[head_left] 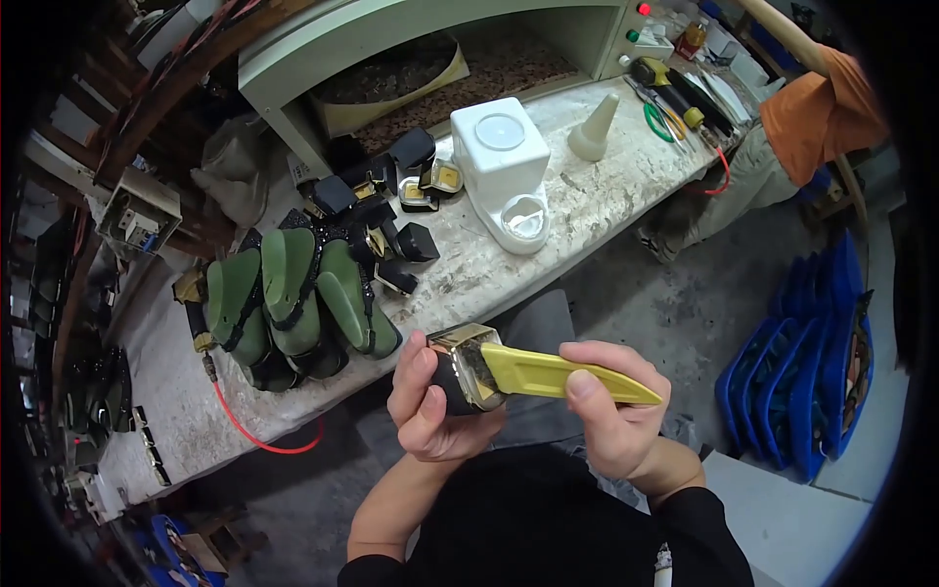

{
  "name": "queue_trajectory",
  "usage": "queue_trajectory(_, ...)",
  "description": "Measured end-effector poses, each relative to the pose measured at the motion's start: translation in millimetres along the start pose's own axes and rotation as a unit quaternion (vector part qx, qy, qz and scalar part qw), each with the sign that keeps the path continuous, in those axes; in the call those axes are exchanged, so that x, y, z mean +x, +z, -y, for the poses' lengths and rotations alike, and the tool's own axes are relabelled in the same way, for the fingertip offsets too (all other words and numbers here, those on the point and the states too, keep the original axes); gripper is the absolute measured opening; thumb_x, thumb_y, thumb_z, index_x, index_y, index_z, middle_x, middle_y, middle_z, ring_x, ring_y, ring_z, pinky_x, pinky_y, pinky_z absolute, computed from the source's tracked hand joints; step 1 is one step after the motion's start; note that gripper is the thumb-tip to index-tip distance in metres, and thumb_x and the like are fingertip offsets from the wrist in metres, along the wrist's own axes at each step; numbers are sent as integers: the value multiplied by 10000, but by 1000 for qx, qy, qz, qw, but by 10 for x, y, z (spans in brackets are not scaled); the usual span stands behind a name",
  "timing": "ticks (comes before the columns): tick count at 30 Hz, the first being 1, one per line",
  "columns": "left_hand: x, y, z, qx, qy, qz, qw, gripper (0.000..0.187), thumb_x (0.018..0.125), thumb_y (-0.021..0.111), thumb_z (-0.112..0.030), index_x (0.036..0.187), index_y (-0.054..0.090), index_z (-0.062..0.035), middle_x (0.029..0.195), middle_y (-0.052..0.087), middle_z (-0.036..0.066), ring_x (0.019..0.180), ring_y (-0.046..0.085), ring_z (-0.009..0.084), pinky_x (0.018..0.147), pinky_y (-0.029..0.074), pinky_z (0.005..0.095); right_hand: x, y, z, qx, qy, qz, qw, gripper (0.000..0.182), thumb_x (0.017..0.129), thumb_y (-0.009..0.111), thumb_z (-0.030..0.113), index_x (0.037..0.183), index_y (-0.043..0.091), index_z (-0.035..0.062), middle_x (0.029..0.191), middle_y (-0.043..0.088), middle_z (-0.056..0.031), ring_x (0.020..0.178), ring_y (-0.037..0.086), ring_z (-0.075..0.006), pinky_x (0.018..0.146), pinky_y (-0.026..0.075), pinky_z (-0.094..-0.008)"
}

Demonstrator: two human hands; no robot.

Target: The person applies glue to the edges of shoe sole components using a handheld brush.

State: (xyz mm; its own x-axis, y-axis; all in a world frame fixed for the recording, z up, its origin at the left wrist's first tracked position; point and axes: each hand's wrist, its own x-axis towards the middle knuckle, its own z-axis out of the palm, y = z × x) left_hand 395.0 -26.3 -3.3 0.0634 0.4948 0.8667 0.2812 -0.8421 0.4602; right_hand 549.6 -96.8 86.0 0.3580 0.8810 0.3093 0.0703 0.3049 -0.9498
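My left hand (427, 409) is closed around a black block-shaped shoe heel (452, 380) with a shiny gold-coloured rim, holding it in front of my chest. In my right hand (618, 406) is a yellow-handled brush (533, 371), gripped along the handle. Its dark bristle end touches the rimmed face of the heel, partly hidden there. On the bench beyond stands a white plastic dispenser (501, 155) with a small open cup at its front. Several similar black heels (418, 241) lie heaped left of it, some showing gold-coloured faces.
Several green shoe lasts (290, 274) with dark uppers stand on the worn bench (443, 291). A pale cone (594, 129) and scissors (657, 122) lie farther right. Behind is an arched machine opening (391, 86). A person in orange (807, 122) and blue trays (802, 377) are at right.
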Motion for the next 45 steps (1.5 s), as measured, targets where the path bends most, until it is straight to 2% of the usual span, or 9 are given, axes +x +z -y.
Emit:
queue_trajectory(8, -58, -131, 32, 106, 72, -13, 992, 780, 764, 804, -63, 1359, 314, -179, 1465, 389, 118, 1355, 455, 369, 1108, 459, 472, -33, 24, 36, 3, -6, 55, 998, 238, 828, 605, -78, 1046, 699, -70, 721, 643, -85, 540, 481, -123, 520, 373, -216)
queue_trajectory(12, -119, -210, 101, 158, 88, -21, 983, 744, 793, 789, -102, 1362, 316, -185, 1468, 386, 111, 1349, 460, 371, 1107, 461, 471, -20, 84, -22, 48, 71, 26, 996, 236, 819, 613, -78, 1037, 702, -70, 711, 643, -93, 537, 474, -126, 524, 375, -218)
queue_trajectory(18, -53, -414, 114, 160, 121, 7, 980, 720, 807, 783, -129, 1362, 327, -179, 1461, 400, 106, 1347, 464, 370, 1107, 461, 468, -14, 158, -157, 107, -4, 86, 991, 249, 808, 619, -73, 1041, 709, -66, 703, 643, -102, 537, 465, -130, 517, 378, -228)
queue_trajectory(22, -59, -464, 128, 124, 94, 8, 988, 715, 780, 848, -134, 1337, 400, -165, 1374, 479, 90, 1272, 536, 336, 1028, 532, 402, 75, 210, -127, 121, -42, 128, 983, 238, 802, 637, -65, 1026, 717, -48, 736, 669, -108, 551, 494, -132, 524, 393, -227)
queue_trajectory(28, 141, -469, -3, 72, 53, -38, 995, 663, 795, 823, -118, 1328, 430, -159, 1364, 512, 105, 1244, 562, 370, 1010, 546, 441, 161, 163, 27, 120, -89, 201, 968, 222, 793, 664, -54, 1003, 729, -21, 786, 708, -117, 572, 537, -135, 534, 416, -226)
queue_trajectory(33, 236, -670, -66, 54, 20, -42, 997, 680, 783, 805, -55, 1343, 431, -150, 1399, 510, 132, 1235, 576, 391, 1006, 550, 465, 245, 196, 135, 128, -128, 266, 947, 211, 785, 687, -44, 984, 738, 1, 827, 740, -124, 589, 572, -137, 542, 435, -225)
queue_trajectory(38, 273, -871, -107, -27, -9, -42, 999, 725, 728, 814, 3, 1341, 445, -118, 1403, 531, 169, 1241, 576, 410, 1024, 539, 478, 406, 289, 166, 138, -163, 332, 919, 203, 779, 704, -37, 969, 746, 19, 860, 766, -130, 603, 601, -139, 549, 450, -224)
queue_trajectory(42, 359, -1060, -123, -117, -72, 2, 990, 776, 658, 844, 33, 1336, 482, -71, 1378, 561, 228, 1242, 583, 414, 1028, 530, 470, 586, 446, 94, 125, -218, 407, 878, 203, 765, 727, -21, 951, 755, 54, 941, 779, -113, 648, 650, -117, 583, 471, -212)
queue_trajectory(45, 314, -1197, -168, -156, -127, -2, 980, 792, 636, 847, 42, 1344, 503, -42, 1356, 578, 252, 1226, 598, 406, 1026, 527, 463, 690, 600, 55, 125, -209, 425, 872, 200, 774, 719, -14, 958, 758, 55, 929, 781, -98, 643, 642, -113, 594, 474, -210)
